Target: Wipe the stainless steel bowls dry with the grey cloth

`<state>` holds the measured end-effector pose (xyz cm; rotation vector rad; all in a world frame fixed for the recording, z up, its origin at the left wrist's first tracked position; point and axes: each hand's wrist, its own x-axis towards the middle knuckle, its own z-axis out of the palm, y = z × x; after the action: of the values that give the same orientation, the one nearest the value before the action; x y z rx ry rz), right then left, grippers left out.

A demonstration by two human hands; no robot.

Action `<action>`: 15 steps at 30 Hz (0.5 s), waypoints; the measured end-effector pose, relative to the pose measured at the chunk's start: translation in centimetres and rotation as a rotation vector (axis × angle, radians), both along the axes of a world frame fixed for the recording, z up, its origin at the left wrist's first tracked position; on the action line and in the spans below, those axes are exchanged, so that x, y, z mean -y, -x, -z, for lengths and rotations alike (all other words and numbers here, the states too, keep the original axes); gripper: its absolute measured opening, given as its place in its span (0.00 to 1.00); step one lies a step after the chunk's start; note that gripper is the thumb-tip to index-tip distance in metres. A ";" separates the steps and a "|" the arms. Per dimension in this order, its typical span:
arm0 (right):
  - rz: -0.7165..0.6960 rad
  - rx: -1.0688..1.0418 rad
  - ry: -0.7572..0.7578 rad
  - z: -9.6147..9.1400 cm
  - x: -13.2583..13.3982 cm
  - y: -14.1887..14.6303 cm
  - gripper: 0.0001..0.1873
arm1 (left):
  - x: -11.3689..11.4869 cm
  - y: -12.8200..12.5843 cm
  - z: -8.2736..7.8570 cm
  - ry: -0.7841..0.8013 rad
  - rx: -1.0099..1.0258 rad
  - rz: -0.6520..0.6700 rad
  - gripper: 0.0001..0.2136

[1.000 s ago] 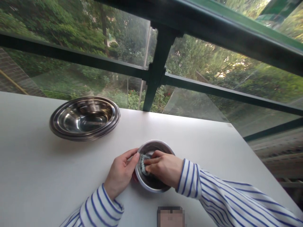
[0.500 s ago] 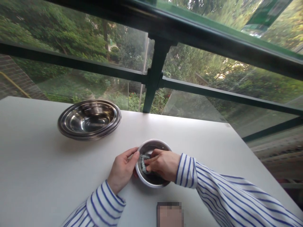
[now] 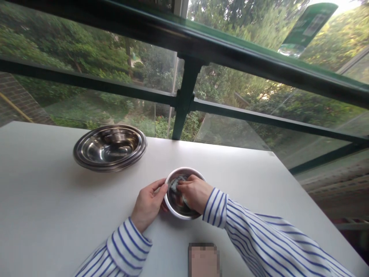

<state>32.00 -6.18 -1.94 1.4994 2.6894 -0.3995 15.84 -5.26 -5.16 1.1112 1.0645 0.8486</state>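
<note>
A small round stainless steel bowl (image 3: pixel 184 217) sits tilted slightly on the white table in front of me. My left hand (image 3: pixel 148 204) grips its left rim, the thumb on the edge and the other fingers round the outside. Inside the bowl, my right hand (image 3: pixel 196 192) presses a crumpled grey-green cloth (image 3: pixel 175 183) against the inner wall. Part of the cloth is hidden under my fingers.
Several nested metal basins (image 3: pixel 111 148) stand on the white table (image 3: pixel 52 200) at the back left. A phone-like object (image 3: pixel 204 261), pixelated, lies near the front edge. Behind the table run a dark green railing (image 3: pixel 184 96) and glass, with a green-labelled bottle (image 3: pixel 308 29) above.
My right hand has moved the cloth up along the bowl's inner wall. My left hand keeps its hold on the rim. The camera view has shifted slightly.
</note>
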 end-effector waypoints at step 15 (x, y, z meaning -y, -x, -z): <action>-0.246 0.031 0.124 -0.9 0.6 -0.4 0.11 | 0.0 0.0 0.5 0.016 0.001 0.031 0.22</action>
<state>32.40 -6.76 -1.08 1.1173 2.7224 -0.5138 15.89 -5.27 -5.63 1.1112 1.0484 0.8149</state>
